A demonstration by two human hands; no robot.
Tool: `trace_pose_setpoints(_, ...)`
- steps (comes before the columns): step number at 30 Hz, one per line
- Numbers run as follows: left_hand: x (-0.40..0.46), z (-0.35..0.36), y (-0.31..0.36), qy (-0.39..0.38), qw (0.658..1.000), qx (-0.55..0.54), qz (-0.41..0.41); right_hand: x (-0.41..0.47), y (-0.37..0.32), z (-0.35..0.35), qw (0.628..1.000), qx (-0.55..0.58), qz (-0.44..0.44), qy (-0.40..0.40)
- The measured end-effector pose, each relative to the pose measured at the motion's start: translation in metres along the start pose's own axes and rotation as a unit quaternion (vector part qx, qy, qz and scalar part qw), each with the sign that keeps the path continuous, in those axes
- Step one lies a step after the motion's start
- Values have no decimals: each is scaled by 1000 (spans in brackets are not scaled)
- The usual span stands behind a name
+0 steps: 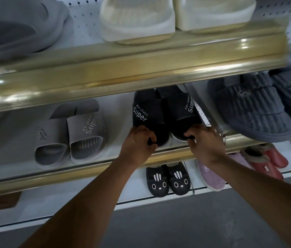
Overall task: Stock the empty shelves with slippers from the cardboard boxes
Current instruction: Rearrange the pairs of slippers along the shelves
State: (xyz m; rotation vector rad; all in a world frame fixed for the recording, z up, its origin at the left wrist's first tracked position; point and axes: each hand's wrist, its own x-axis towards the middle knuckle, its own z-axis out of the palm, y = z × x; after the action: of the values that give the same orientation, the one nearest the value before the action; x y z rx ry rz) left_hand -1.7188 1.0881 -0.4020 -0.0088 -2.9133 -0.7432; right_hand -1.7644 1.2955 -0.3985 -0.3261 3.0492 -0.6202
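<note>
While both your arms reach forward to the middle shelf (80, 169), your left hand (137, 140) curls its fingers around the near toe end of the left black slide (146, 113), and your right hand (207, 142) pinches the near toe end of the right black slide (182, 108). These two black slippers, each printed with "Super" on the strap, sit side by side and touching on the white shelf surface, toes toward you, their far ends tucked under the gold edge of the shelf above (132, 68). To their left on the same shelf rests a grey pair of slides (69, 135) with the same lettering, well apart from the black pair. To the right, a pair of ribbed blue-grey closed slippers (255, 108) overhangs the shelf edge. On the upper shelf you see a grey slipper (19, 25) at the left and a cream pair (173, 17) beside it. Below your hands, on the lowest shelf, stand a black pair with cartoon faces (168, 181), a pink slipper (212, 178) and a red pair (268, 161) further right
</note>
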Motion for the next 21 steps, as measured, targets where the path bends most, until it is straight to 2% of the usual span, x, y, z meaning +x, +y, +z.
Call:
trace_pose_setpoints(6, -11, -8, 18, -38, 997, -16, -62, -10, -6, -15, 997, 11, 1, -79)
trace_pose_setpoints(13, -44, -22, 62, -42, 984, -142, -97, -55, 0, -38, 993, 107, -23, -43)
trace_pose_setpoints(17, -44, -25, 100, -32, 952, -266, -148, -72, 16, -61, 986, 167, -7, -12)
trace_pose_setpoints(19, -45, -23, 113, -30, 926, -327, -187, -79, 24, -66, 977, 212, 12, -11)
trace_pose_setpoints(21, -46, -20, 135, -37, 893, -393, -218, -84, 43, -76, 962, 266, 69, -9)
